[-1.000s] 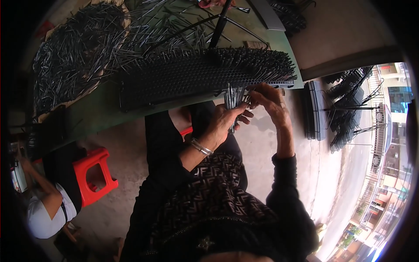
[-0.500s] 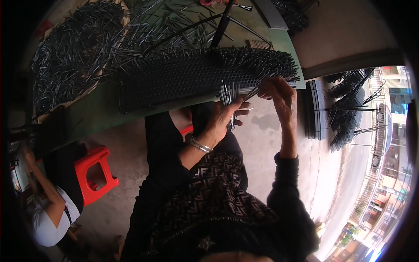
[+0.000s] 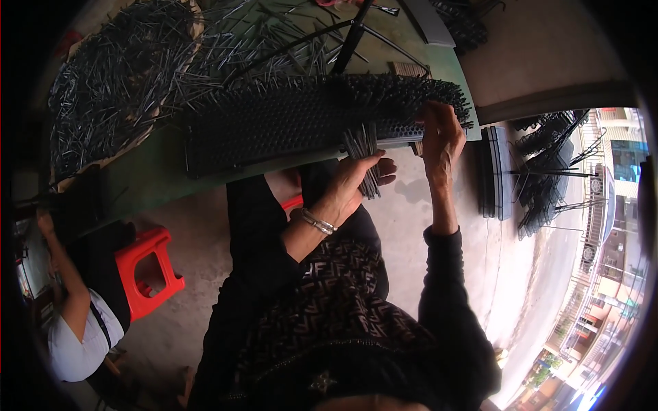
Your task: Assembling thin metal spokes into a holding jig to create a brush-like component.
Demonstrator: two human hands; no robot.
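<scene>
A bundle of thin dark metal rods [image 3: 361,147] rests in my left hand [image 3: 347,181], the thumb closed across it. It is just in front of a long black rack [image 3: 274,130] full of small round holes. Dark rods [image 3: 394,90] stand packed in the holes along the rack's far side and right end. Over that right end is my right hand [image 3: 443,140], fingers pinched together and pointing down among the holes. Whatever is between those fingertips is hidden.
A big heap of loose rods [image 3: 120,89] lies on the green table [image 3: 147,181] at the left, with more scattered behind the rack. A black metal stand [image 3: 351,44] rises there. Red stool [image 3: 147,274] and a seated person [image 3: 86,329] are at lower left; stacked racks [image 3: 497,171] at right.
My right hand has moved from beside the bundle, up and away, to the right end of the rack. My left hand still holds the bundle, now turned slightly.
</scene>
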